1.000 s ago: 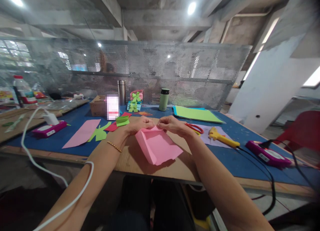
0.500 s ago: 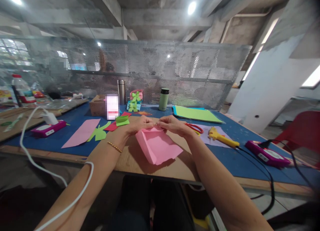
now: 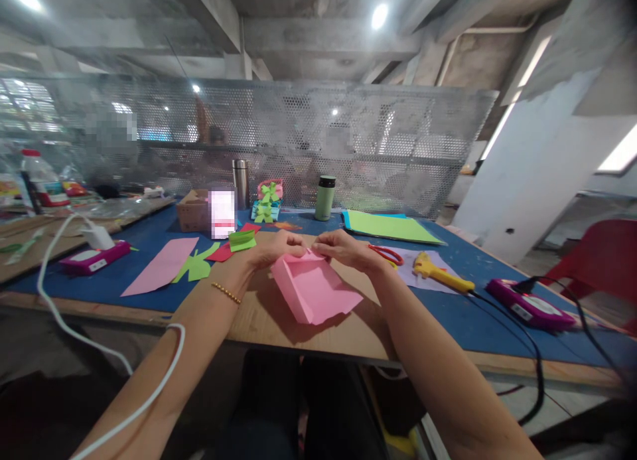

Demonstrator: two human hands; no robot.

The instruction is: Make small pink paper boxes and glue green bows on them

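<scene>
Over the brown board point(image 3: 249, 320) at the table's near edge, a folded pink paper point(image 3: 318, 291) has raised sides on its left and far edges. My left hand point(image 3: 283, 247) pinches its far edge near the left corner. Right beside it, my right hand point(image 3: 341, 249) pinches the same edge, the fingertips of both hands almost meeting. Just left of my left hand lie a folded green paper point(image 3: 242, 241) and a red paper point(image 3: 220, 253). Red-handled scissors point(image 3: 387, 254) are partly hidden behind my right hand.
Farther left are a flat pink sheet point(image 3: 162, 266), green cut paper point(image 3: 199, 266) and a purple power strip point(image 3: 97, 257). To the right are a yellow glue gun point(image 3: 440, 274) and another power strip point(image 3: 530, 304). Behind stand a green tumbler point(image 3: 325, 199) and a cardboard box point(image 3: 193, 211).
The view has shifted very slightly. Both hands keep their pinch on the pink paper, whose near edge has risen a little.
</scene>
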